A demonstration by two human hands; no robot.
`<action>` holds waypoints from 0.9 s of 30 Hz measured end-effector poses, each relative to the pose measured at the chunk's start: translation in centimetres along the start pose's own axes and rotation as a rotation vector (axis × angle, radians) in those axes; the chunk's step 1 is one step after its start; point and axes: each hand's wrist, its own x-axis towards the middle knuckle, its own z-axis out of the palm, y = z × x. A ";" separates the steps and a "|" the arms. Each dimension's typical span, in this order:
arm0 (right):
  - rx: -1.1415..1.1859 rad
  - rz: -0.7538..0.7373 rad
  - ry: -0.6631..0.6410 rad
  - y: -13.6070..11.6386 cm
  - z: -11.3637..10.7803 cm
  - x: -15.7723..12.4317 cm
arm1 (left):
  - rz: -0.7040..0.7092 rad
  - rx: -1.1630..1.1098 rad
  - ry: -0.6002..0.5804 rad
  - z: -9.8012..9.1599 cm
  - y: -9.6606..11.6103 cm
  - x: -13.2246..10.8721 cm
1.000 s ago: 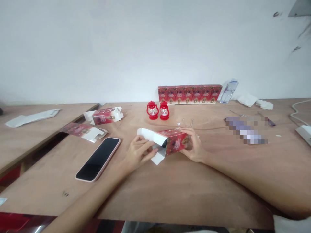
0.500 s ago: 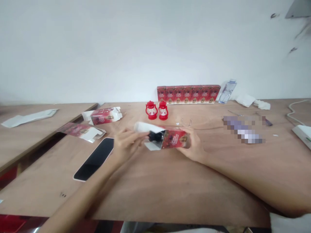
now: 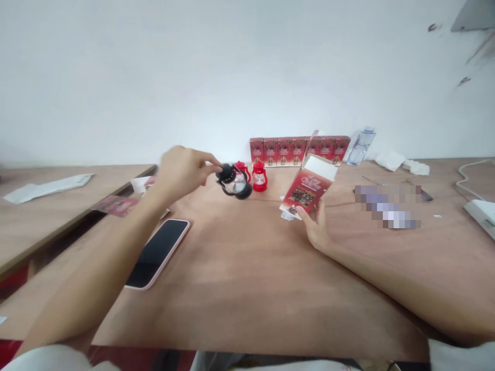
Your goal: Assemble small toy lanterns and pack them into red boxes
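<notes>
My left hand [image 3: 187, 170] pinches the top of a small black lantern [image 3: 234, 183], which hangs tilted above the table. Behind it, partly covered, is one red lantern [image 3: 242, 167]; a second red lantern [image 3: 260, 178] stands upright just to the right. My right hand [image 3: 317, 226] is closed round the lower part of a red printed box [image 3: 307, 188]. That box is tilted, with its white top flaps open. Whether anything lies inside it cannot be seen.
A row of several red boxes [image 3: 284, 151] stands against the wall beside a clear bottle [image 3: 361, 146]. A phone [image 3: 160, 255] lies under my left forearm. Opened red packaging [image 3: 116, 204] is at the left, and crumpled white tissue [image 3: 390, 159] at the back right.
The black lantern has come out of the box and moved up and left in my left hand. My right hand has turned the box from lying sideways to tilted upward.
</notes>
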 end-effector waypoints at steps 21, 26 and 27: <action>0.476 0.179 -0.086 -9.3 3.7 10.1 | 0.295 -0.570 -0.037 4.2 7.6 1.7; 0.511 0.127 -0.069 -11.4 6.8 12.2 | 0.152 -0.765 0.203 5.2 9.3 2.9; 0.523 0.147 -0.053 -11.3 7.2 12.0 | 0.109 -0.764 0.235 5.6 9.3 3.0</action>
